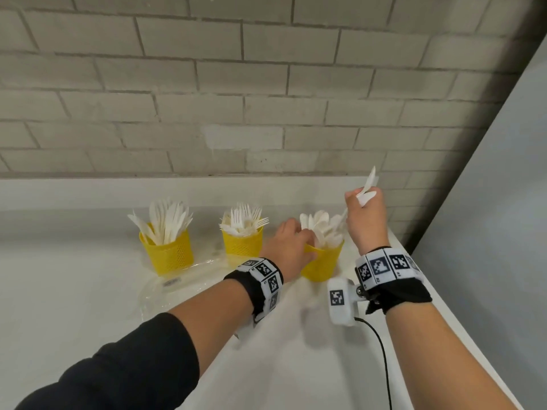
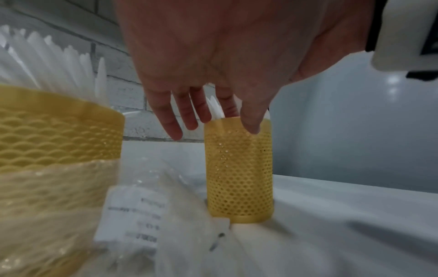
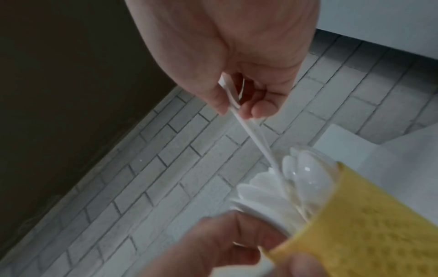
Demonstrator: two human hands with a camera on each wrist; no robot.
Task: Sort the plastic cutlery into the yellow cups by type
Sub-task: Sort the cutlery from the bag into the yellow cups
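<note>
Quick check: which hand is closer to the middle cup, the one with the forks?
Left. The left hand grips the rim of the spoon cup, right next to the fork cup. The right hand is raised beyond the spoon cup, holding spoons, farther away.

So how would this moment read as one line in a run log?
stage: filling spoon cup | left hand: grips cup rim | right hand: holds white cutlery above cup | knives, forks: sorted

Three yellow perforated cups [image 1: 322, 261] of white cutlery [image 1: 168, 217]; black-and-white patterned wristbands [image 1: 381, 267].
</note>
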